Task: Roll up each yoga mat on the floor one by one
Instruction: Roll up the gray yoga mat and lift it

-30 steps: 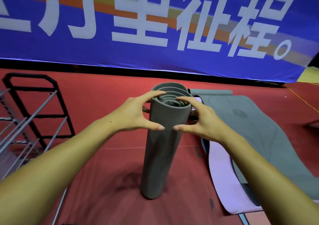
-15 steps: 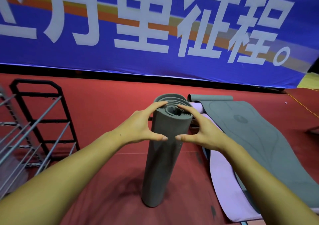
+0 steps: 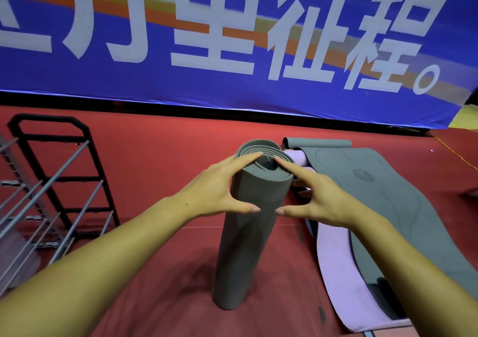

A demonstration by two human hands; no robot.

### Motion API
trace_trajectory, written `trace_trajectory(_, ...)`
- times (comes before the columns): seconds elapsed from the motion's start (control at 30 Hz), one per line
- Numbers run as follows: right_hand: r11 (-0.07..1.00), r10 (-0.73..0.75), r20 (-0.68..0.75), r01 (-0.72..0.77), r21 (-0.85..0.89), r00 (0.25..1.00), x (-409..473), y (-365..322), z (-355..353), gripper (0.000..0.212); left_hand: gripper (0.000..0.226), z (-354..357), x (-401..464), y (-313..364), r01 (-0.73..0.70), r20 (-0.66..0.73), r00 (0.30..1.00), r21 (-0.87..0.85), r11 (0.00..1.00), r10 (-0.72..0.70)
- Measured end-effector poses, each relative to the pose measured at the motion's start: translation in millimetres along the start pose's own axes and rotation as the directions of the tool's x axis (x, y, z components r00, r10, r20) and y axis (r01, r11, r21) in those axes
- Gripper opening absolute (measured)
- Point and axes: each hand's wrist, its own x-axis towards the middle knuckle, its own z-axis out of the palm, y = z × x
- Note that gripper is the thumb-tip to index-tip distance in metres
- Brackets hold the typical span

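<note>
A rolled grey yoga mat (image 3: 243, 246) stands upright on the red floor in the middle of the view. My left hand (image 3: 214, 189) grips its top from the left, thumb on the front and forefinger across the spiral end. From the right, my right hand (image 3: 318, 197) holds the top the same way. The two thumbs nearly meet on the front of the roll. To the right, a flat grey mat (image 3: 403, 207) lies over a lilac mat (image 3: 333, 256), each with its far end curled.
A black metal rack (image 3: 51, 181) with grey bars stands at the left. A blue banner (image 3: 232, 39) with large white characters runs along the back wall. Red carpet (image 3: 160, 150) covers the floor around the mats.
The roll's inner layers have tightened and the top spiral looks smaller. Both hands stay on the top of the roll. The view has tilted slightly, so everything sits lower in frame.
</note>
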Motion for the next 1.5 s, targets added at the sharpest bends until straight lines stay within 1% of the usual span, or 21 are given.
trace_trajectory(0.07, 1.0, -0.005, 0.006, 0.005, -0.01, 1.0, 2.0, 1.2, 0.2, 0.1, 0.109, 0.6, 4.3, 2.2, -0.001, 0.005, 1.0, 0.015, 1.0, 0.001)
trace_trajectory(0.2, 0.992, 0.051, -0.024, -0.048, 0.12, 0.998, 4.1, 2.7, -1.2, 0.098, 0.103, -6.4, 7.3, -1.0, 0.008, -0.002, 1.0, 0.048, 0.999, -0.008)
trace_trajectory(0.27, 0.997, 0.026, -0.041, -0.023, 0.078, 0.999, 8.2, 1.2, 0.0, 0.101, 0.105, -3.2, 6.0, -2.9, 0.004, -0.008, 1.0, -0.014, 1.0, -0.004)
trace_trajectory(0.33, 0.992, -0.04, -0.026, 0.043, 0.118, 0.999, 13.5, -0.9, 4.6, 0.102, 0.103, 6.7, 6.5, -0.5, 0.007, -0.007, 1.0, -0.114, 0.994, -0.008)
trace_trajectory(0.4, 0.985, -0.111, -0.077, 0.12, 0.127, 0.991, 19.1, 4.4, 9.6, 0.095, 0.096, 15.4, 11.7, 3.1, 0.006, -0.054, 0.998, -0.147, 0.989, -0.014)
trace_trajectory(0.47, 0.986, -0.103, -0.143, 0.121, 0.118, 0.984, 23.2, 8.8, 13.1, 0.089, 0.09, 15.4, 15.1, 3.9, 0.014, -0.103, 0.994, -0.155, 0.988, -0.03)
trace_trajectory(0.57, 0.988, -0.129, -0.268, 0.148, 0.052, 0.955, 30.2, 7.7, 18.3, 0.08, 0.086, 2.9, 15.0, -2.1, -0.029, -0.145, 0.989, -0.167, 0.986, 0.005)
trace_trajectory(0.63, 0.981, -0.185, -0.339, 0.193, -0.011, 0.922, 38.6, -0.8, 21.4, 0.076, 0.086, -6.9, 14.8, -5.5, -0.066, -0.2, 0.979, -0.11, 0.992, 0.043)
trace_trajectory(0.73, 0.973, -0.227, -0.316, 0.204, -0.106, 0.921, 51.7, -9.1, 31.2, 0.079, 0.085, -12.2, 11.1, -10.1, -0.018, -0.255, 0.967, -0.011, 1.0, 0.014)
trace_trajectory(0.9, 0.968, -0.117, -0.182, 0.071, -0.242, 0.976, 47.8, 10.4, 71.8, 0.074, 0.085, -6.2, -8.8, -35.4, 0.143, -0.025, 0.99, 0.065, 0.988, -0.141)
trace_trajectory(0.97, 0.957, -0.067, -0.089, 0.039, -0.287, 0.994, 41.6, 11.3, 91.8, 0.081, 0.09, -0.2, -19.5, -48.7, 0.213, -0.013, 0.977, 0.043, 0.976, -0.213)
trace_trajectory(1.0, 0.962, -0.061, -0.062, 0.042, -0.271, 0.996, 39.3, 10.5, 99.5, 0.09, 0.093, 1.6, -24.4, -53.5, 0.238, -0.023, 0.971, 0.035, 0.971, -0.237)
trace_trajectory(1.07, 0.986, -0.04, -0.042, 0.033, -0.164, 0.998, 39.0, 5.3, 108.7, 0.12, 0.094, 1.6, -31.3, -61.0, 0.258, -0.023, 0.966, 0.021, 0.966, -0.257)
trace_trajectory(1.1, 0.997, -0.004, -0.033, 0.002, -0.08, 0.999, 38.8, 2.9, 110.2, 0.134, 0.087, 1.9, -33.6, -64.0, 0.251, -0.016, 0.968, 0.017, 0.968, -0.251)
trace_trajectory(1.13, 0.999, 0.043, -0.031, -0.043, 0.008, 0.999, 38.3, 2.0, 110.6, 0.139, 0.081, 2.6, -35.3, -64.7, 0.244, -0.012, 0.97, 0.011, 0.97, -0.244)
trace_trajectory(1.17, 0.994, 0.086, -0.043, -0.083, 0.073, 0.995, 38.1, 2.7, 110.8, 0.133, 0.077, 5.0, -36.9, -64.4, 0.247, -0.009, 0.969, -0.001, 0.969, -0.247)
trace_trajectory(1.2, 0.991, 0.108, -0.075, -0.101, 0.093, 0.991, 37.3, 4.1, 111.6, 0.119, 0.075, 8.9, -39.0, -62.9, 0.251, -0.005, 0.968, -0.018, 0.968, -0.251)
trace_trajectory(1.27, 0.996, 0.091, -0.16, -0.089, 0.02, 0.983, 35.4, 11.4, 112.4, 0.08, 0.074, 19.0, -42.7, -57.9, 0.238, -0.008, 0.971, -0.029, 0.971, -0.238)
trace_trajectory(1.33, 0.993, 0.09, -0.176, -0.101, -0.055, 0.98, 32.8, 17.5, 107.3, 0.058, 0.073, 27.2, -44.7, -55.0, 0.224, 0.012, 0.974, -0.026, 0.974, -0.224)
trace_trajectory(1.43, 0.985, 0.045, -0.104, -0.062, -0.16, 0.994, 29.4, 19.7, 99.7, 0.048, 0.067, 30.7, -49.5, -57.6, 0.26, 0.066, 0.965, -0.13, 0.957, -0.253)
trace_trajectory(1.5, 0.974, 0.033, -0.042, -0.041, -0.223, 0.999, 23.7, 17.4, 101.5, 0.049, 0.061, 31.3, -59.6, -63.9, 0.341, 0.085, 0.94, -0.224, 0.913, -0.33)
